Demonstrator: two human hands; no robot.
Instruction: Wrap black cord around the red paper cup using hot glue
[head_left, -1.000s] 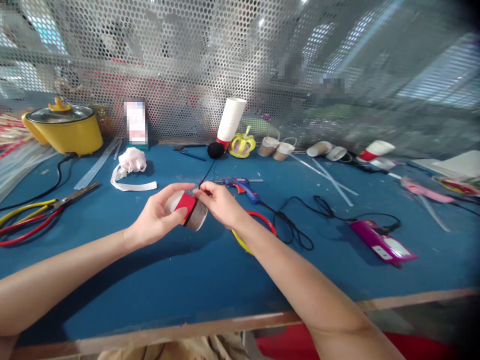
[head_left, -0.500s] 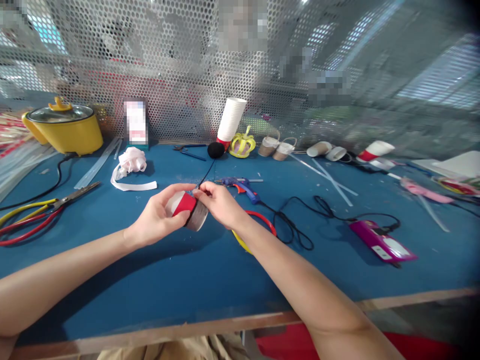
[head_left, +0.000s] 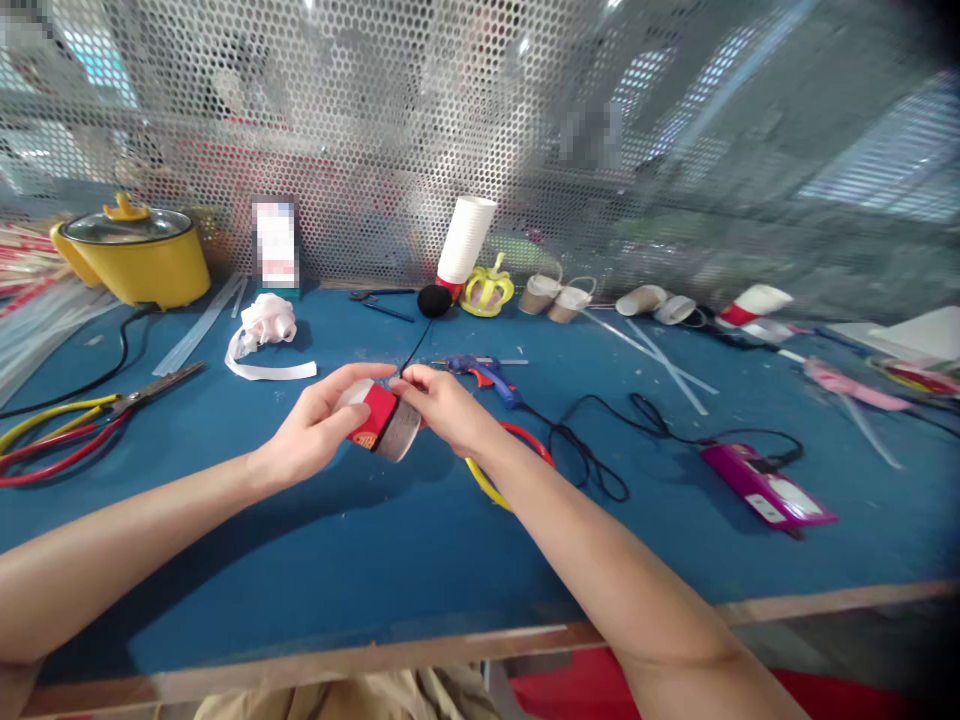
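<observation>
My left hand grips a small paper cup, white with a red printed patch, tilted on its side above the table. A black cord runs around the cup's middle and leads back to a black ball of cord. Finger and thumb of my right hand pinch that cord at the cup's upper edge. Just behind my right hand lies a blue glue gun with a red trigger. Scissors or pliers with red and yellow handles are partly covered by my right forearm.
A yellow electric pot, a phone and a white ribbon roll stand at the left. Large shears lie nearer. A cup stack, yellow crown-like piece, small baskets and purple power strip are beyond.
My left thumb has moved up off the cord onto the red patch, and more of the patch and its print shows. My right hand keeps its pinch on the cord. The view shifted slightly.
</observation>
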